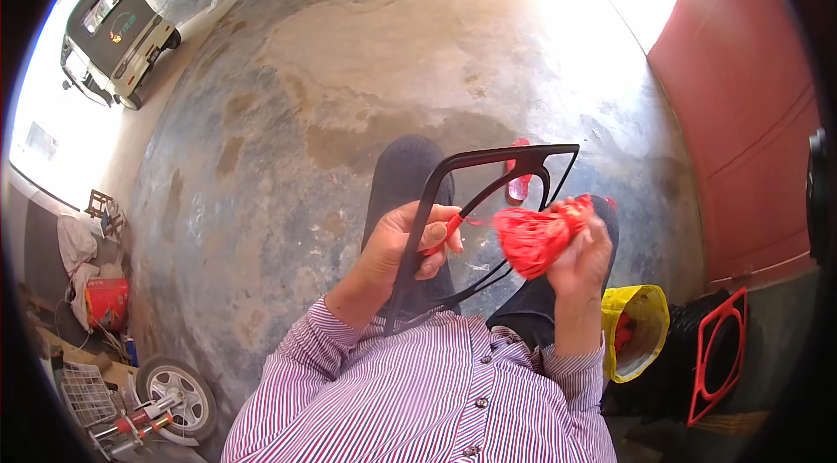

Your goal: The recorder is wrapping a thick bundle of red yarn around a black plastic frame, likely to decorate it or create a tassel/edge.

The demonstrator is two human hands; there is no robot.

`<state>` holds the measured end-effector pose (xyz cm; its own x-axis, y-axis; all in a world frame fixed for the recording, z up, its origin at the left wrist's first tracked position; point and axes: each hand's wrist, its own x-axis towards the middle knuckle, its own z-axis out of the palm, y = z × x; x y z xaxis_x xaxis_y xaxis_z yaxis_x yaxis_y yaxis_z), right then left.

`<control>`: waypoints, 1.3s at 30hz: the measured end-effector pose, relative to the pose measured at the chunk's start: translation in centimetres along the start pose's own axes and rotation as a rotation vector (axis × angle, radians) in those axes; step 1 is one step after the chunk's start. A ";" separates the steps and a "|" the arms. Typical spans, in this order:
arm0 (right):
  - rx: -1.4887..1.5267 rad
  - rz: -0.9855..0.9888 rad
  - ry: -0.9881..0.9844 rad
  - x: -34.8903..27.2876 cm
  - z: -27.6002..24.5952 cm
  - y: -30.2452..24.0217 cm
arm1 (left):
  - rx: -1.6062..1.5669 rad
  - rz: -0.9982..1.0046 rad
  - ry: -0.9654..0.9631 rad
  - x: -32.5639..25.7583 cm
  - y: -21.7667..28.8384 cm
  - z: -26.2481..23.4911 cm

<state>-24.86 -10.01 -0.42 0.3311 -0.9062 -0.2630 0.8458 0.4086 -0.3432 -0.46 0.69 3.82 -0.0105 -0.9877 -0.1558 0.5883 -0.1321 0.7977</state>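
Both hands grip: left hand the black frame, right hand a red cord bundle, bare concrete floor beyond.

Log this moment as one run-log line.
left hand: holds black frame | right hand: holds red cord bundle | cord strand between hands

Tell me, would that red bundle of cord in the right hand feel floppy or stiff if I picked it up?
Probably floppy: the red cord bundle bunches into a loose, squashed wad inside the right hand. It looks light, since the fingers hold it without strain. A strand runs taut to the left hand at the black frame, so loose loops could snag or unravel.
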 end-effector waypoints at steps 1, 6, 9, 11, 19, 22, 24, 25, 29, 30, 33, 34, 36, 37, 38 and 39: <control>-0.094 0.017 -0.052 -0.9 0.7 0.7 | -0.007 -0.007 -0.004 0.2 -0.2 0.0; -0.459 0.086 -0.403 -4.3 4.9 1.7 | -0.004 -0.018 0.046 0.7 -0.7 -0.2; -0.712 -0.062 -0.481 -4.4 7.0 1.9 | -0.020 -0.052 -0.029 0.9 -0.9 -0.3; -0.821 -0.210 -0.453 -4.0 7.9 2.9 | -0.064 -0.041 0.013 1.2 -1.4 1.4; -1.288 -0.660 -0.239 -3.0 6.3 4.7 | -0.004 0.012 -0.030 1.2 -1.3 1.4; -1.299 -0.654 -0.231 -3.5 6.2 4.8 | -0.007 0.008 0.004 1.3 -1.3 1.3; -1.427 -0.682 -0.354 -3.9 6.5 4.7 | -0.070 0.001 0.007 1.3 -1.2 1.3; -1.451 -0.711 -0.351 -3.8 6.7 4.6 | -0.101 -0.005 0.010 1.2 -1.2 1.3; -1.522 -0.776 -0.320 -2.4 7.9 4.4 | -0.035 0.023 0.012 1.4 -1.3 0.9; -1.451 -0.677 -0.301 -2.3 8.0 4.5 | -0.038 0.016 0.023 1.5 -1.5 0.6; -1.226 -0.423 -0.273 -1.9 8.1 4.6 | -0.036 -0.004 0.071 1.7 -1.3 1.0; -1.144 -0.353 -0.278 -1.9 8.0 4.5 | -0.035 -0.016 0.094 1.6 -1.2 1.2; -1.049 -0.275 -0.283 -2.0 8.0 4.4 | -0.067 -0.039 0.075 1.5 -1.0 1.3; -1.038 -0.268 -0.281 -2.0 8.0 4.4 | -0.084 -0.051 0.063 1.5 -1.0 1.4; -1.026 -0.261 -0.280 -2.1 8.0 4.4 | -0.091 -0.057 0.062 1.4 -1.0 1.6; -1.070 -0.299 -0.260 -2.1 8.0 4.4 | -0.098 -0.064 0.060 1.3 -1.1 1.8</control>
<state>-18.49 -7.17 5.81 0.3582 -0.9271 0.1102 0.1555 -0.0571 -0.9862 -2.57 -0.61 3.80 -0.0042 -0.9704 -0.2414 0.6644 -0.1831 0.7246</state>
